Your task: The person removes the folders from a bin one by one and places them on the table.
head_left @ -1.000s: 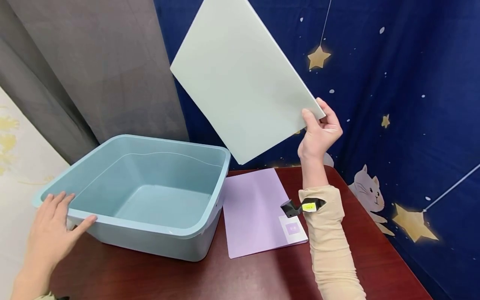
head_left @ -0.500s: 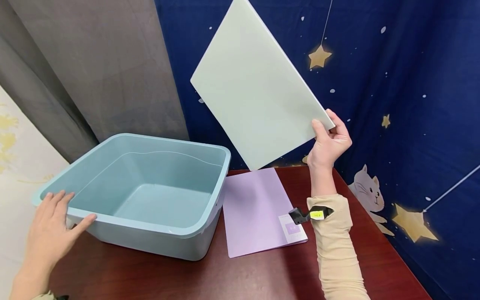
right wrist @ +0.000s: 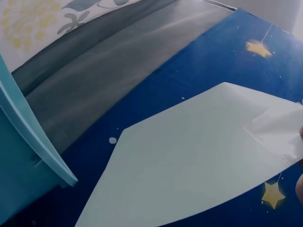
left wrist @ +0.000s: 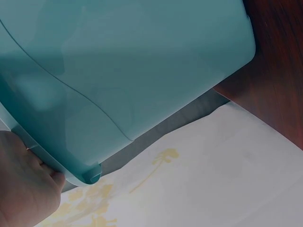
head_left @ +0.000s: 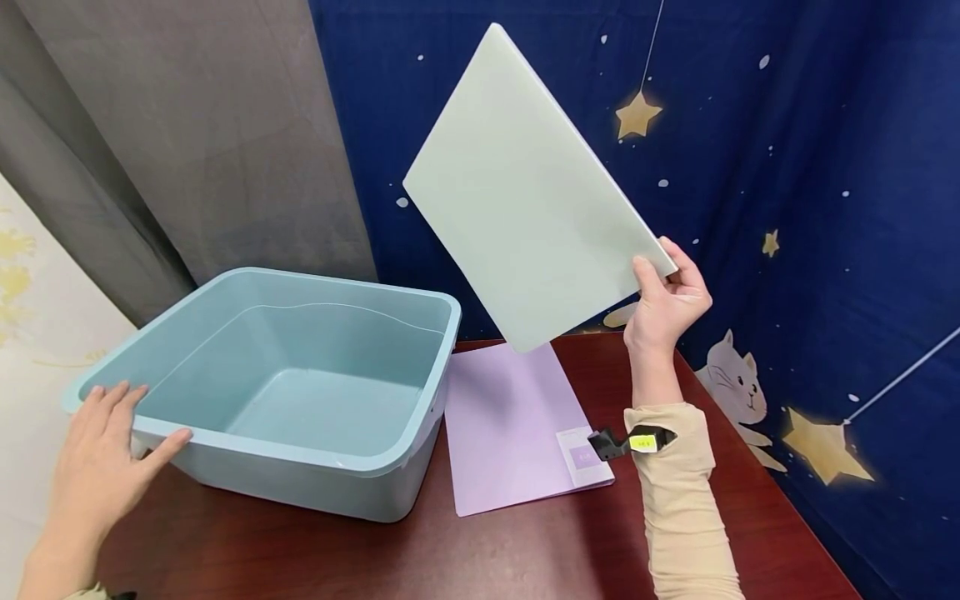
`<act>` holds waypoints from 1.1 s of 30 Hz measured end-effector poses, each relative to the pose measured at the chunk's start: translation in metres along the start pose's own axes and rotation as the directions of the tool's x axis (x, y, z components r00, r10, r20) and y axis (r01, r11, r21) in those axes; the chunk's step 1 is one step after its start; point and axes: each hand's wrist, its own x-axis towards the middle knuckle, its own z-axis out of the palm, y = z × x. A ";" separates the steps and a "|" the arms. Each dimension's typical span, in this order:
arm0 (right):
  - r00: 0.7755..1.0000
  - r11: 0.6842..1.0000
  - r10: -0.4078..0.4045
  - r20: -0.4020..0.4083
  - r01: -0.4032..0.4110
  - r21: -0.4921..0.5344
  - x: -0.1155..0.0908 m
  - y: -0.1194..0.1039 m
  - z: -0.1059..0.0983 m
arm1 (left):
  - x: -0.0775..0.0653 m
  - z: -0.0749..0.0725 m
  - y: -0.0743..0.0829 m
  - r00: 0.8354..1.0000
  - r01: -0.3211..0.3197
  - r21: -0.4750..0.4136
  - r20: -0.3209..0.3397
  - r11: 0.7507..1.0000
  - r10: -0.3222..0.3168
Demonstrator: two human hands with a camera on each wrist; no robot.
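Observation:
A pale green file folder (head_left: 525, 192) hangs tilted in the air, pinched at its lower right corner between the thumb and fingers of my right hand (head_left: 670, 304). In the right wrist view, the folder's inner side (right wrist: 180, 156) shows a pocket. My left hand (head_left: 101, 467) holds the rim of a blue plastic tub (head_left: 300, 452) at its near left corner, fingers over the edge and thumb along the front. Below the raised folder lies a purple file folder (head_left: 502, 433) with a white label, flat on the table to the right of the tub.
The dark red wooden table (head_left: 480, 558) carries the tub and the purple folder. A grey curtain (head_left: 225, 142) and a blue star-patterned curtain (head_left: 750, 167) hang behind it. Yellow-patterned white cloth (head_left: 45, 333) is at the left. The tub's inside shows no contents.
My right hand has moved right and down with the green folder, whose lower corner now overlaps the purple folder's far edge in the head view. My left hand and the tub have stayed put.

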 end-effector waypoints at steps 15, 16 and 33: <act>1.000 0.999 -0.014 0.023 0.015 -0.050 0.000 0.001 -0.021 | 0.000 0.000 0.003 1.000 -0.011 -0.007 -0.012 1.000 0.010; 1.000 0.998 -0.014 0.025 0.016 -0.057 0.000 0.001 -0.023 | 0.000 0.000 0.003 1.000 -0.011 -0.008 -0.013 1.000 0.011; 1.000 0.996 -0.009 0.014 0.011 -0.092 -0.005 -0.001 -0.051 | 0.000 -0.001 0.004 0.999 -0.021 -0.007 -0.024 1.000 0.021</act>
